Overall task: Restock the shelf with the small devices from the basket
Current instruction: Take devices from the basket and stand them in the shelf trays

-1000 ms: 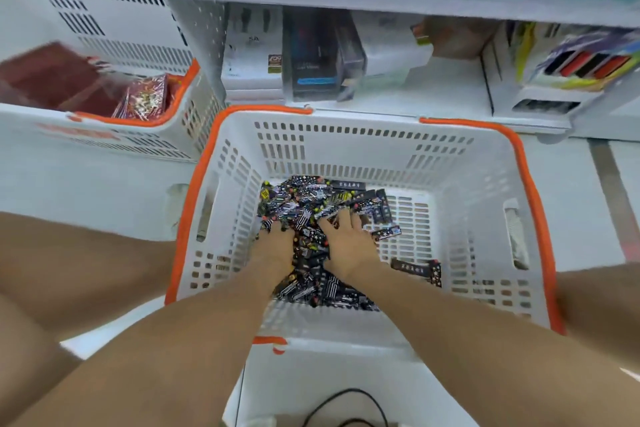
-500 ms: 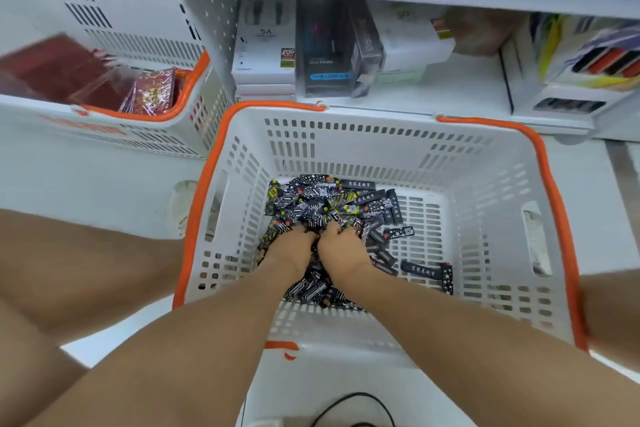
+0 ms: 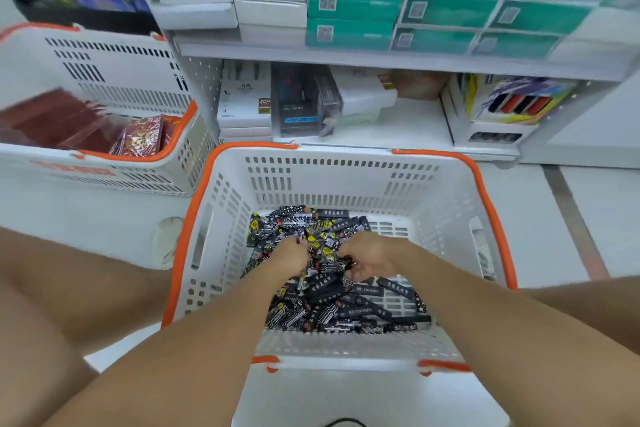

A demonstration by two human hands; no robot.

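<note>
We saw both hands down in the basket [image 3: 346, 180], a white one with an orange rim, set on the floor before the shelf [image 3: 398, 121]. The devices [image 3: 332, 302], small black sticks with white and yellow print, lay heaped on its bottom. The left hand [image 3: 289, 258] had its fingers curled into the heap, gripping some devices. The right hand [image 3: 369, 258] also curled round a few, fingers bent under and thumb toward the left hand. The two hands sat near each other over the middle of the pile. A second basket [image 3: 104, 163] with red packets stood at the left, and teal boxes [image 3: 450, 7] filled the upper shelf.
</note>
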